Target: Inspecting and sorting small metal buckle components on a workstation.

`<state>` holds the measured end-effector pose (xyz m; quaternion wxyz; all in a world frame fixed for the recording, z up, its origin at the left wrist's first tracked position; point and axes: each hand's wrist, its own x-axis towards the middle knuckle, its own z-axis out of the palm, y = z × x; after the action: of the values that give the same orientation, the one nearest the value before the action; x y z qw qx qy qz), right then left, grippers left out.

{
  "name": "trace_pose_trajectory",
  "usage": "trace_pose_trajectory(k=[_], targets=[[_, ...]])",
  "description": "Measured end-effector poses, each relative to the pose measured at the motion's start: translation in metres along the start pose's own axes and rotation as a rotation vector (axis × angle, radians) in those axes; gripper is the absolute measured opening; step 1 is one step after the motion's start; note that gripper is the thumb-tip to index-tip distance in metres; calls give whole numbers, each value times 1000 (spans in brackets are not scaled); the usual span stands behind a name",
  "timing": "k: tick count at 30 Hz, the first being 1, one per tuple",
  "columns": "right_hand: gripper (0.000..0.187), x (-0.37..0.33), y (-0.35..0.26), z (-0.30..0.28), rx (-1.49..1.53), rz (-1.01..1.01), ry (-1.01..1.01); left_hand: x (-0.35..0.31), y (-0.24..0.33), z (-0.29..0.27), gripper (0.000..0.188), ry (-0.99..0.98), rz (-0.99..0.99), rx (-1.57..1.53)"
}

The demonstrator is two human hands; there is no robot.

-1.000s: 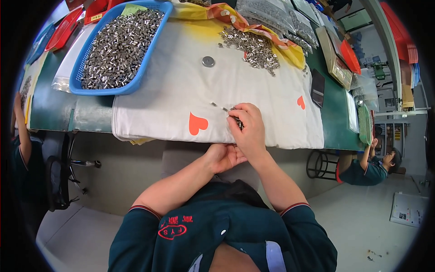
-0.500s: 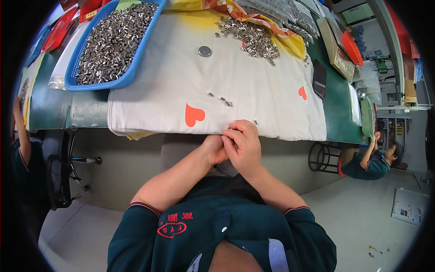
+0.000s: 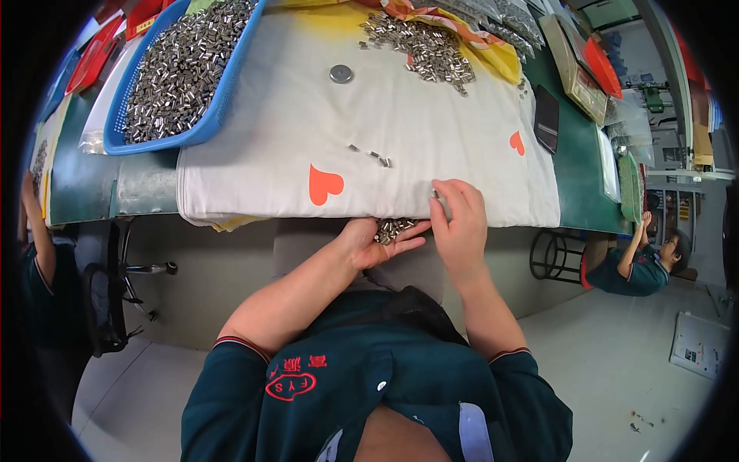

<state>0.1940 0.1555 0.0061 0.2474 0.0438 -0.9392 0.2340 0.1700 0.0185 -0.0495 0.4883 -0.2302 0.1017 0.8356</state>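
My left hand [image 3: 373, 248] is cupped palm up at the table's front edge. A small heap of short metal cylinders [image 3: 394, 229] lies in its palm, fingers pointing right. Just to the right, above the white cloth [image 3: 262, 177], my right hand [image 3: 460, 219] has its thumb and forefinger closed about a single metal cylinder [image 3: 436, 194]. A few loose cylinders [image 3: 379, 159] lie on the cloth ahead, beyond my hands. Farther back are a round grey metal disc [image 3: 341, 74] and a spread pile of similar cylinders [image 3: 431, 54].
A blue plastic basket [image 3: 173, 141] full of metal cylinders stands at the left. Toward the right edge lie a dark phone [image 3: 546, 119] and a red tray [image 3: 603, 68]. Co-workers sit at both sides; a stool [image 3: 554, 258] stands right of me.
My right hand has moved away from my left, rightward to the lone cylinder on the cloth. My left palm has opened out, showing the heap in it. The view has shifted slightly.
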Motion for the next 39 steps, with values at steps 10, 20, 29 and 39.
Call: trace_pose_trajectory(k=[10,20,29,39], targets=[[15,-1,-30,4,280,-270,-325,11,-2,-56,40,-389,-42,-279],[18,73,-24,63,224,-559,-395,-6,1,-7,39,18,35,-12],[21,0,-23,21,211,-265,-292,6,-4,-29,34,-105,-25,-105],[23,-27,-20,-12,318,-247,-243,8,-5,-37,32,-42,40,-11]])
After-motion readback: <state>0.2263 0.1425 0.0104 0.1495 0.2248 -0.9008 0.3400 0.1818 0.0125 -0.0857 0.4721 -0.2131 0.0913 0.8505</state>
